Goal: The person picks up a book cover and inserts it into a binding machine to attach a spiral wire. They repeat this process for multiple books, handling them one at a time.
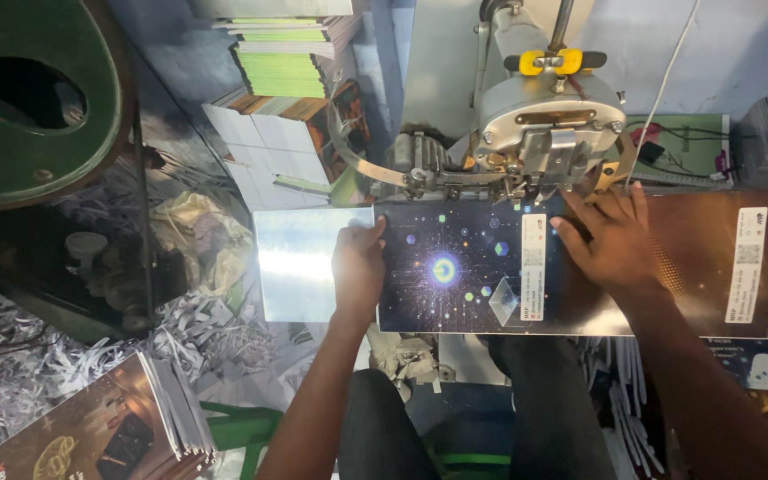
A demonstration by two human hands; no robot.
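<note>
A dark glossy booklet cover (455, 284) with a starburst picture lies flat under the head of a grey stitching machine (548, 120). My left hand (357, 267) grips the booklet's left edge, thumb on top. My right hand (611, 240) lies flat, fingers spread, on the right half of the booklet, fingertips close to the machine's head. A brown cover (713, 258) with a white label extends to the right of that hand.
A shiny silver machine table (300, 262) sticks out at the left. Stacks of green and white booklets (282, 71) stand behind. Shredded paper trimmings (11, 364) cover the floor at left, beside a booklet pile (108, 427). A green wheel (28, 107) is upper left.
</note>
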